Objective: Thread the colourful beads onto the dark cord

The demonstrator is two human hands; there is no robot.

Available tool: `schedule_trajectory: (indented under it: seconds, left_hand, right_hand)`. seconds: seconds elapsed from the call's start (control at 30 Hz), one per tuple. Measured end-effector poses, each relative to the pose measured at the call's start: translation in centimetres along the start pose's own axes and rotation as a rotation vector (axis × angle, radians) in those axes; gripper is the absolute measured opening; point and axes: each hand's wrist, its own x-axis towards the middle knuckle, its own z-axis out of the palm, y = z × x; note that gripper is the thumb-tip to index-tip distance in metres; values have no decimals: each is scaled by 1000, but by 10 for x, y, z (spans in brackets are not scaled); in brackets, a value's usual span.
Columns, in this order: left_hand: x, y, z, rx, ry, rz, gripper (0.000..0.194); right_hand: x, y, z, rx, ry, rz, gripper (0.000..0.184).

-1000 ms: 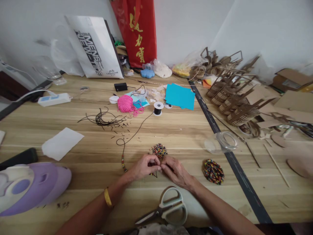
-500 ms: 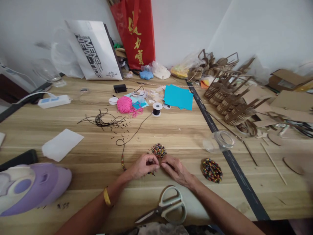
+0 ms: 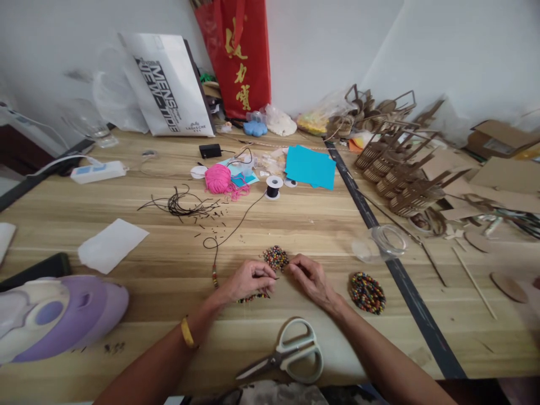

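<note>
My left hand (image 3: 252, 279) pinches a black cord, whose dark tip pokes out past the fingertips. Strung beads (image 3: 215, 277) on that cord show to the left of the hand, and more hang below it. A pile of loose multicoloured beads (image 3: 275, 258) lies just beyond the fingers. At the pile's right edge, my right hand (image 3: 310, 279) has thumb and fingertips drawn together; whether a bead is between them is too small to tell. From the strung beads the cord runs up to a white spool (image 3: 273, 187) of black cord.
Scissors (image 3: 291, 354) lie near the front edge. A coil of strung beads (image 3: 367, 293) sits right of my right forearm. Cut black cords (image 3: 179, 203), pink yarn (image 3: 218, 179) and blue sheets (image 3: 310, 166) lie farther back. A purple and white device (image 3: 84, 315) stands at left, small wooden baskets (image 3: 415, 194) at right.
My hands were together at the fingertips and are now apart. The right hand has moved up and right to the bead pile's edge; the left keeps the cord, its tip now showing.
</note>
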Motion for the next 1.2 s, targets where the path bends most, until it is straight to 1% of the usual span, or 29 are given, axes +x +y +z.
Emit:
schedule_trajectory:
  seconds: [0.13,0.27,0.37,0.47,0.6,0.67,0.83,1.2]
  left_hand:
    - [0,0,-1,11,-2,4,37]
    - [0,1,-2,39,-4,29,34]
    - [-1,2,-2,18,16,45,34]
    - [0,3,-3,-37,68,49,35]
    - [-1,4,-4,-120,136,69,35]
    - [-1,5,-4,-136,153,76,35]
    - [-1,5,-4,-123,140,55,36]
    - [0,4,-1,-92,117,28,37]
  right_hand:
    - [1,1,0,18,35,41,27]
    - [0,6,0,41,80,65,22]
    - [0,7,-1,15,90,40,17]
    - [0,5,-1,-47,67,-2,13]
    - [0,4,-1,-115,46,-104,9]
    - [0,4,-1,-138,23,-153,10]
    - [1,7,2,-186,-11,-214,12]
    - [1,13,7,-354,-30,-203,16]
